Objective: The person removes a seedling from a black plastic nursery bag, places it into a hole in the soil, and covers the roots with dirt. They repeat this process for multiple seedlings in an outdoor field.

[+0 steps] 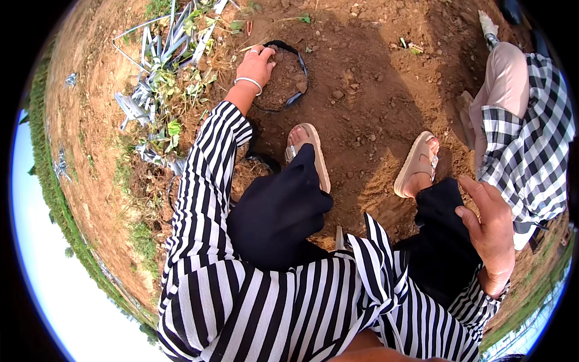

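Note:
My left hand (256,68), with a ring and a light bracelet, reaches to the rim of a black plastic bag or pot (302,68) full of brown soil (282,74). Its fingertips are at the rim and the soil; whether they pinch the rim is unclear. On my knee, over dark trousers, rests my right hand (488,217), its fingers apart and nothing in it. Another black soil-filled container (267,160) stands partly hidden behind my left sleeve and leg.
Cut silvery plastic strips (169,50) and wilting green plants (174,129) lie in a heap at the left. A co-worker in a checked shirt (538,135) sits or crouches close on the right, with a gloved hand (488,25) at the upper right. My sandalled feet (418,165) rest on the loose soil.

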{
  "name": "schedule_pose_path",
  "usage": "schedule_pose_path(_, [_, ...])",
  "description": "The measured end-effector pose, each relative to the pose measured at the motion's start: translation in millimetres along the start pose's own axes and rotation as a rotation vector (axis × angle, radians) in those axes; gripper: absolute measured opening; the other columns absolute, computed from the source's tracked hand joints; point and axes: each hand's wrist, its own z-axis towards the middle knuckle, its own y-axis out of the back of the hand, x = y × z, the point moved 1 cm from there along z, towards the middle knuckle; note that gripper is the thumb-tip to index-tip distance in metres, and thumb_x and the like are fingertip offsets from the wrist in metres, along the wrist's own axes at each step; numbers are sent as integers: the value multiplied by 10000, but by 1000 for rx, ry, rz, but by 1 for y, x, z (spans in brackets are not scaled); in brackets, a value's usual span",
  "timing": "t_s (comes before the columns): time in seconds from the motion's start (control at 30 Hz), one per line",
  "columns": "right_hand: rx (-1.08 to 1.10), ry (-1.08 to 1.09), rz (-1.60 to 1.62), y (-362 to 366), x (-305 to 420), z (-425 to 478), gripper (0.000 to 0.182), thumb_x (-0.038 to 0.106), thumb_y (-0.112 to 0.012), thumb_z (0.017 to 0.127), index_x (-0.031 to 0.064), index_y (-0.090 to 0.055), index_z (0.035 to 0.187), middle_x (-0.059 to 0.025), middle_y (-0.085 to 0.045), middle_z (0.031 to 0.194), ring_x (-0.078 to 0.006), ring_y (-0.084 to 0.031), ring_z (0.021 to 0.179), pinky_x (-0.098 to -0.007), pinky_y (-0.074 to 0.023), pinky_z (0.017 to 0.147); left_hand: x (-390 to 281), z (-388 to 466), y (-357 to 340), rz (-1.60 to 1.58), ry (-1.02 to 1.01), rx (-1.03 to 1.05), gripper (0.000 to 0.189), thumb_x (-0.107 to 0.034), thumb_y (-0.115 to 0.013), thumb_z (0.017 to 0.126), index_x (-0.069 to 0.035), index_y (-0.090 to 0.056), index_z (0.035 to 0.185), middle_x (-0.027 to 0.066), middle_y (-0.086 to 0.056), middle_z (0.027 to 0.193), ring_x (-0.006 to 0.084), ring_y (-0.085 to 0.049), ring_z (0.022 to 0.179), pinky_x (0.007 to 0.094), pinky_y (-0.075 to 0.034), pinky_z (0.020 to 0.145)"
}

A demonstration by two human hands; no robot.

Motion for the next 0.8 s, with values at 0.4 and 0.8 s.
schedule_pose_path(0.4, [22,18,-2,-2,5,4,401,31,-649,673,14,-551,1062,-173,-570,883,-345,-556,791,-382,-444,668,-49,-41,-2,255,-273,-153,487,-416,-508,843,-185,-440,1266,99,-313,1383,299,-240,1299,472,-207,1038])
schedule_pose_path(0.8, [57,-1,-1,0,9,14,415,29,-651,671,35,-551,1073,-168,-574,897,-345,-559,806,-382,-452,685,-37,-39,3,-92,-412,-95,138,-208,-639,742,-103,-554,768,54,-545,863,263,-512,864,374,-404,782])
